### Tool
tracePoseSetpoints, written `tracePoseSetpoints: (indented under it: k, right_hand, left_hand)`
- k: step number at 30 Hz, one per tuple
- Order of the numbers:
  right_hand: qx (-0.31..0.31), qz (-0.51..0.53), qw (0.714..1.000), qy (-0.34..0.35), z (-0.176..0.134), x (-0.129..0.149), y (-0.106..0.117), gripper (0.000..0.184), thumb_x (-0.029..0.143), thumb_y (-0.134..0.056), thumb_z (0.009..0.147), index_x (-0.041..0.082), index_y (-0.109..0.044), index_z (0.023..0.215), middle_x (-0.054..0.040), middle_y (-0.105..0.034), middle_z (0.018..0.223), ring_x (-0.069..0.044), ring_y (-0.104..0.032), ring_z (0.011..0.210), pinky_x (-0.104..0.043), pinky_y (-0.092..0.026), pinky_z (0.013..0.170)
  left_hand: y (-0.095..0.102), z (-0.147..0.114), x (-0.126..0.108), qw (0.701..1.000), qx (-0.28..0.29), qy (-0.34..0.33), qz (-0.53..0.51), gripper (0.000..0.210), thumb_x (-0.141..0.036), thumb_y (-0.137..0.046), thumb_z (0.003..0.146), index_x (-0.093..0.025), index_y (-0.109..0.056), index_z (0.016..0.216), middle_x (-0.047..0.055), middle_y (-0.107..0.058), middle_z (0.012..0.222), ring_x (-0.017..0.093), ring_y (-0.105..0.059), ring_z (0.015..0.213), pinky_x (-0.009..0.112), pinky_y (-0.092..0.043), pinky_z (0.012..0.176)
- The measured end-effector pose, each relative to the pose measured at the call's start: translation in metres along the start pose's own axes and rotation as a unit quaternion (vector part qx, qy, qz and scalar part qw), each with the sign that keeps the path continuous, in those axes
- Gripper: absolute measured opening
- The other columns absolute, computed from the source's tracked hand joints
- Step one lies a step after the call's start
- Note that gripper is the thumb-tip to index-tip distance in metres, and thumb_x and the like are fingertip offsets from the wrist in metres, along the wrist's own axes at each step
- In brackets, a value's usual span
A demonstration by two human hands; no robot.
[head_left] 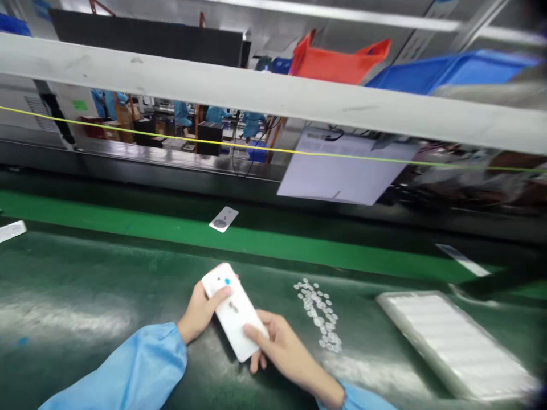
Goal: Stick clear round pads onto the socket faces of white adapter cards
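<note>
A white, flat, phone-shaped device [234, 319] is held tilted above the green work surface, with a small dark dot, a blue dot and blurred dark lettering on its upper face. My left hand [204, 307] grips its upper left side, thumb lying near the blue dot. At the lower right end, my right hand [276, 344] clasps the device between its thumb on top and fingers beneath. Just right of my right hand, several small round clear pieces [318, 313] lie scattered on the surface. The underside of the device is hidden.
Beyond the bench runs a bright green belt [273, 242] carrying a grey-white flat plate [224, 219]. At right lies a plastic-wrapped white tray [465, 341]. A white piece [12, 230] sits at far left. Overhead, a beam [239, 85] and yellow cord [205, 140] cross the view.
</note>
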State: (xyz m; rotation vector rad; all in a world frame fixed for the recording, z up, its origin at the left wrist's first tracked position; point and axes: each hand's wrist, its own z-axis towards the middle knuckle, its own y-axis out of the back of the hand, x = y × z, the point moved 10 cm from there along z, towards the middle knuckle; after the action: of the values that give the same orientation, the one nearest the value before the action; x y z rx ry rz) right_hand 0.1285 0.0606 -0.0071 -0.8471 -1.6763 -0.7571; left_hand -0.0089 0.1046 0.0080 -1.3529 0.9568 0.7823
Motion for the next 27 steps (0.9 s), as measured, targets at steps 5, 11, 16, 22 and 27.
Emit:
tracePoseSetpoints:
  k: [5, 11, 16, 22, 27]
  right_hand:
    - [-0.066, -0.095, 0.991, 0.063, 0.003, 0.008, -0.014, 0.055, 0.068, -0.048, 0.096, 0.017, -0.063, 0.079, -0.0025, -0.064, 0.062, -0.015, -0.059, 0.048, -0.024, -0.040, 0.044]
    - [-0.267, -0.129, 0.930, 0.216, -0.009, 0.048, 0.041, 0.035, 0.050, -0.048, 0.102, 0.020, -0.066, 0.107, -0.0033, -0.067, 0.073, -0.014, -0.057, 0.052, -0.027, -0.048, 0.050]
    - [-0.225, -0.230, 0.891, 0.320, -0.016, 0.057, 0.015, 0.024, 0.027, -0.049, 0.103, 0.023, -0.069, 0.116, -0.0075, -0.067, 0.089, -0.019, -0.065, 0.074, -0.031, -0.054, 0.065]
    - [-0.228, -0.325, 0.860, 0.322, -0.015, 0.051, 0.010, 0.029, 0.025, -0.052, 0.103, 0.027, -0.069, 0.126, -0.0081, -0.064, 0.097, -0.019, -0.065, 0.083, -0.029, -0.056, 0.069]
    - [-0.246, -0.369, 0.833, 0.331, -0.017, 0.056, 0.008, 0.027, 0.025, -0.052, 0.103, 0.025, -0.073, 0.120, -0.0076, -0.066, 0.094, -0.017, -0.065, 0.078, -0.027, -0.054, 0.064]
  left_hand:
    - [-0.003, -0.007, 0.020, 0.995, -0.025, 0.073, -0.063, 0.063, -0.030, -0.082, 0.071, -0.012, -0.061, 0.127, 0.020, -0.074, 0.115, 0.036, -0.071, 0.110, 0.045, -0.058, 0.089]
    - [-0.014, -0.012, 0.027, 0.992, 0.029, 0.122, 0.006, 0.053, -0.022, -0.074, 0.070, -0.010, -0.064, 0.121, 0.015, -0.078, 0.097, 0.031, -0.076, 0.089, 0.040, -0.060, 0.077]
    - [-0.014, -0.012, 0.019, 0.991, 0.030, 0.085, 0.103, 0.042, -0.023, -0.072, 0.073, -0.014, -0.071, 0.114, 0.008, -0.078, 0.093, 0.025, -0.075, 0.079, 0.034, -0.059, 0.071]
    - [-0.012, -0.010, 0.015, 0.977, 0.027, 0.051, 0.205, 0.040, -0.026, -0.070, 0.079, -0.011, -0.072, 0.117, 0.008, -0.077, 0.092, 0.020, -0.069, 0.076, 0.027, -0.052, 0.065]
    - [-0.008, -0.010, 0.023, 0.976, 0.050, 0.068, 0.199, 0.042, -0.031, -0.063, 0.085, -0.013, -0.071, 0.123, 0.011, -0.075, 0.115, 0.027, -0.068, 0.104, 0.033, -0.052, 0.089]
